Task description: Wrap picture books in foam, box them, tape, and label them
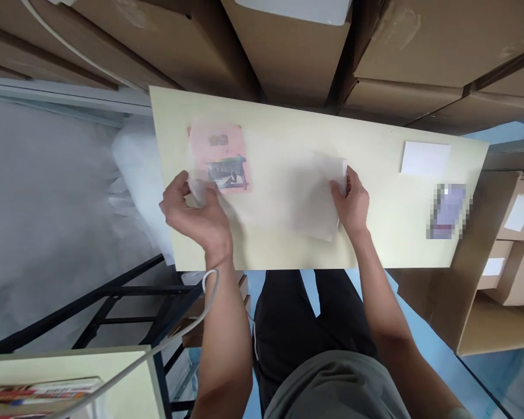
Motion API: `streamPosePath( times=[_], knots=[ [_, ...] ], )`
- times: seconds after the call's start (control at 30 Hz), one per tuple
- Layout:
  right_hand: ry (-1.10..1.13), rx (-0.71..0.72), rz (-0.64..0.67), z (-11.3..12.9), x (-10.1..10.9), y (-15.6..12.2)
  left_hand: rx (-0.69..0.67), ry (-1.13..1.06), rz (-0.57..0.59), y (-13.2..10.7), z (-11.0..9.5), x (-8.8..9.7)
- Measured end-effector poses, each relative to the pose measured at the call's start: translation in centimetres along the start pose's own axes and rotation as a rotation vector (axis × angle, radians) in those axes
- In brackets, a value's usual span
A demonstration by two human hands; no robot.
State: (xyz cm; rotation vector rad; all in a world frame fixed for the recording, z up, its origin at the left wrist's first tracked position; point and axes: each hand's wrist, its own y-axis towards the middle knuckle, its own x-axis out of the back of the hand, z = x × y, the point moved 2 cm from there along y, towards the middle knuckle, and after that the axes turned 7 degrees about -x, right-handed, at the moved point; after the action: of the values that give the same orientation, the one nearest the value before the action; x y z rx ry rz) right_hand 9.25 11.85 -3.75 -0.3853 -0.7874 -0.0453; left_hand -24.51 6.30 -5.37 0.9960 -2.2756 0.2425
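A thin translucent white sheet lies spread on a pale yellow board in front of me. Under its left part shows a pink card with a dark picture. My left hand pinches the sheet's left edge beside the card, fingers closed. My right hand grips the sheet's right edge, where the corner is lifted and folded up.
A white label and a blurred purple item lie at the board's right end. Cardboard boxes stack behind and at the right. White foam wrap fills the left; a black metal frame stands below it.
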Motion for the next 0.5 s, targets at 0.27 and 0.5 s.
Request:
streamPosePath(
  times=[0.27,0.5],
  knots=[
    [0.092,-0.014,-0.070,0.9,-0.4,-2.0,-0.232,-0.198,0.009,-5.9,-11.8,3.2],
    [0.310,0.008,0.090,5.1,7.3,-7.7,-0.428,-0.399,0.587,-14.9,-19.5,-1.3]
  ],
)
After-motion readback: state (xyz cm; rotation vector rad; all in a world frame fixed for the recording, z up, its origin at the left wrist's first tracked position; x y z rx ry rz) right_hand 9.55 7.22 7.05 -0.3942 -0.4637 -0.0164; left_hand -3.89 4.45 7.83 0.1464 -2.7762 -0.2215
